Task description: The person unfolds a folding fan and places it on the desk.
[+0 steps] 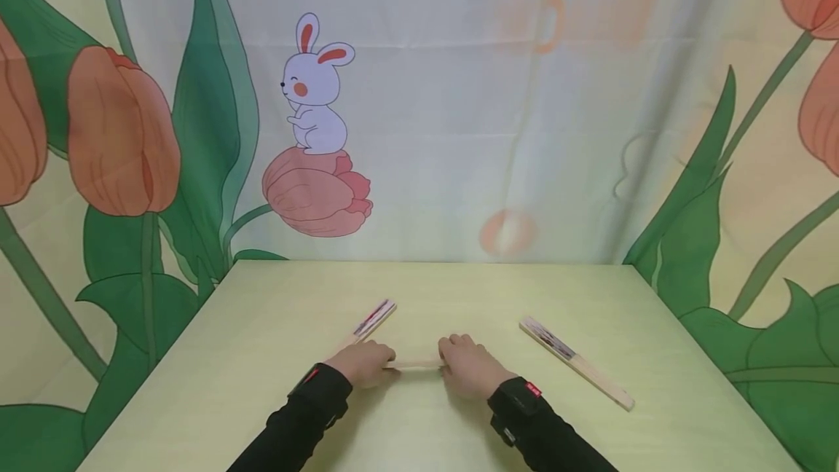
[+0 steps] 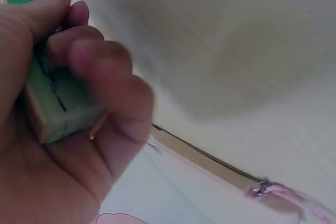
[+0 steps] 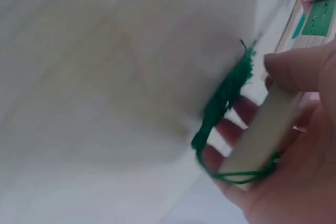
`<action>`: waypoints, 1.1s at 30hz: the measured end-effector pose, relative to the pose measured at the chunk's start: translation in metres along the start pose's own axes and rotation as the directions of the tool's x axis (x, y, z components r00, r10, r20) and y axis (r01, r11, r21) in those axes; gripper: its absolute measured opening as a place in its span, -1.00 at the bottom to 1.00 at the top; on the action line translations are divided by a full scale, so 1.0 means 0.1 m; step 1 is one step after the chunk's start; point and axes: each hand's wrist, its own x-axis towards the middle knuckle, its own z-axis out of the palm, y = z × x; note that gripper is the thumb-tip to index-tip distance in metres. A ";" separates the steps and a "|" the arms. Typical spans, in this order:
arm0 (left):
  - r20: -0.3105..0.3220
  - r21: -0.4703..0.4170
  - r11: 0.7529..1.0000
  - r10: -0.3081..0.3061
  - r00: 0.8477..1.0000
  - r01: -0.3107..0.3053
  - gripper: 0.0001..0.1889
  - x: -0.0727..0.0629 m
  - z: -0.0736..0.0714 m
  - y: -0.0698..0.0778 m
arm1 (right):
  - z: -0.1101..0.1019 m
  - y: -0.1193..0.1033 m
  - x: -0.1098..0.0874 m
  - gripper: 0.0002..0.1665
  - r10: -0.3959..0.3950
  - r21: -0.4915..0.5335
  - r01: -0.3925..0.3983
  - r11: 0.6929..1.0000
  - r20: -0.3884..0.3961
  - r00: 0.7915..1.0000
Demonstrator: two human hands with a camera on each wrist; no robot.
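Lying on the near side of the green-tasselled fan (image 1: 413, 365) are the person's left sleeve (image 1: 282, 435) and right sleeve (image 1: 564, 446), both black. The folded fan itself is held between the hands over the near half of the pale table (image 1: 459, 290), though whether it touches the surface is hard to tell. At its left end the left hand (image 1: 365, 363) has thumb and curled fingers clamped round the sticks; at its right end the right hand (image 1: 473, 365) grips likewise, with a green tassel (image 3: 227, 95) on a cord beside the fingers. Well to the right of that fan, one folded fan (image 1: 577, 363) slants away, its bare wooden end nearer and its printed end farther. Just beyond the held fan's left end lies another printed fan (image 1: 375, 319), partly hidden by the left hand. Farther back, past the held fan and the table edge, hangs a curtain (image 1: 426, 93) showing a white rabbit (image 1: 317, 104) on a pink tulip (image 1: 317, 195).
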 end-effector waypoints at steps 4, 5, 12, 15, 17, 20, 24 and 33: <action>-0.039 -0.042 0.999 0.007 0.999 -0.008 -0.62 0.01 -0.03 -0.02 | -0.10 -0.02 -0.04 -0.83 -0.009 0.075 0.008 0.997 0.022 1.000; -0.053 -0.051 0.999 0.003 0.999 -0.006 -0.63 0.01 -0.05 -0.03 | -0.12 -0.02 -0.05 -0.85 -0.012 0.122 0.008 0.993 0.036 0.999; -0.149 -0.237 0.971 -0.036 0.988 0.000 -0.62 0.03 -0.33 -0.10 | -0.18 -0.04 -0.14 -0.82 -0.086 0.395 0.042 0.918 0.095 0.992; -0.211 -0.331 0.943 -0.109 0.971 0.034 -0.61 0.06 -0.43 -0.15 | -0.19 -0.08 -0.13 -0.67 -0.083 0.442 0.042 0.896 0.074 0.994; -0.253 -0.420 0.904 -0.196 0.948 0.075 -0.60 0.08 -0.46 -0.19 | -0.19 -0.12 -0.12 -0.60 -0.058 0.471 0.026 0.882 0.054 0.997; -0.277 -0.598 0.794 -0.332 0.902 0.109 -0.59 0.09 -0.44 -0.25 | -0.18 -0.17 -0.08 -0.53 -0.012 0.504 0.000 0.864 0.022 1.000; -0.267 -0.801 0.598 -0.403 0.875 0.031 -0.65 0.11 -0.36 -0.25 | -0.18 -0.23 -0.03 -0.56 0.044 0.566 -0.023 0.824 -0.024 0.999; -0.255 -0.931 0.342 -0.352 0.901 -0.130 -0.53 0.32 -0.28 0.06 | -0.29 -0.34 0.13 -0.54 0.230 0.842 -0.122 0.526 -0.003 0.973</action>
